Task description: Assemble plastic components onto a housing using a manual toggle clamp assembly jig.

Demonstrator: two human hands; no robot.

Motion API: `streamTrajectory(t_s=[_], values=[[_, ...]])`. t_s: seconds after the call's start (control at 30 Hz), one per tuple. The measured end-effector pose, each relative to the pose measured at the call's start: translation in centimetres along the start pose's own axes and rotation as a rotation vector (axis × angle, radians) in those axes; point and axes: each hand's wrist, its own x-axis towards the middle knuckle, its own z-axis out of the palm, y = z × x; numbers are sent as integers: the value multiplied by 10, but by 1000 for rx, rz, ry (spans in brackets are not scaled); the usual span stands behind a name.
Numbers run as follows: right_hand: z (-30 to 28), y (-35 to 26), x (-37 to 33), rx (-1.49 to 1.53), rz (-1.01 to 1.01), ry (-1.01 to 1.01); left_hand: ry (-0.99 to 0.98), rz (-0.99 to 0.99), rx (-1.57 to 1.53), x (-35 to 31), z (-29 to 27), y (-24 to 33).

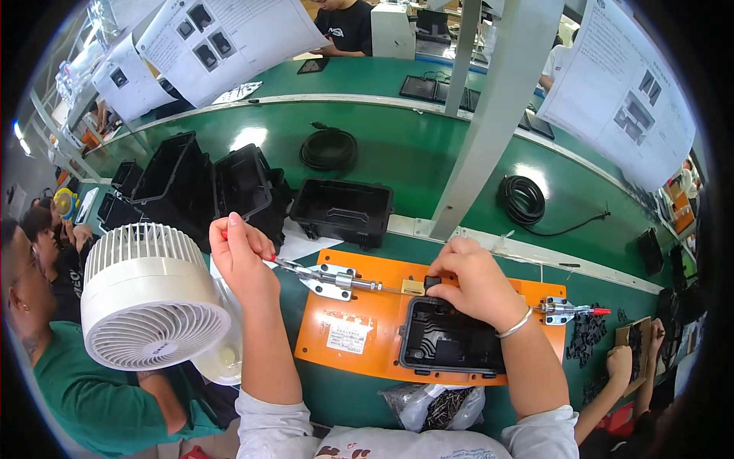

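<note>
L hand (243, 256) fingers clamped on red handle of toggle clamp (330, 280), at left of orange jig plate (348, 329) on green table (344, 390). R hand (474, 284) fingers pinched together on small black part (433, 282) at top rim of black housing (447, 340) seated in jig. White fan (149, 298) just left. Bag of screws (436, 405) near front edge.

Black rectangular plastic housing (447, 336), open side up, seated flat in the orange fixture plate (344, 302) near its right front edge. Steel toggle clamp (332, 279), red-tipped handle, lies horizontal along the plate's rear edge, plunger against the housing's rear-left corner.
</note>
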Motion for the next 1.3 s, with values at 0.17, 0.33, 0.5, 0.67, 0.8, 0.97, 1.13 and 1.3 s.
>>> streamTrajectory(t_s=[0.17, 0.33, 0.5, 0.67, 0.8, 0.97, 1.13, 1.3], values=[[5, 1, 5, 116, 61, 6, -6, 8, -5, 1, -4, -2], [3, 1, 13, 195, 169, -122, -5, 7, 12, 2, -5, -4], [4, -2, 13, 159, 245, -99, -18, 4, 7, 1, -5, -1], [3, -6, 14, 179, 333, -81, -89, -2, -4, -2, -1, 2], [5, -4, 14, 155, 354, -86, -408, 398, 589, -42, 34, -13], [7, -3, 12, 134, 285, -58, -760, 592, 998, -74, 49, -18], [3, -1, 13, 233, 320, -73, -734, 592, 911, -71, 44, -18], [4, 2, 12, 243, 311, -85, -518, 303, 674, -58, 34, -6]])
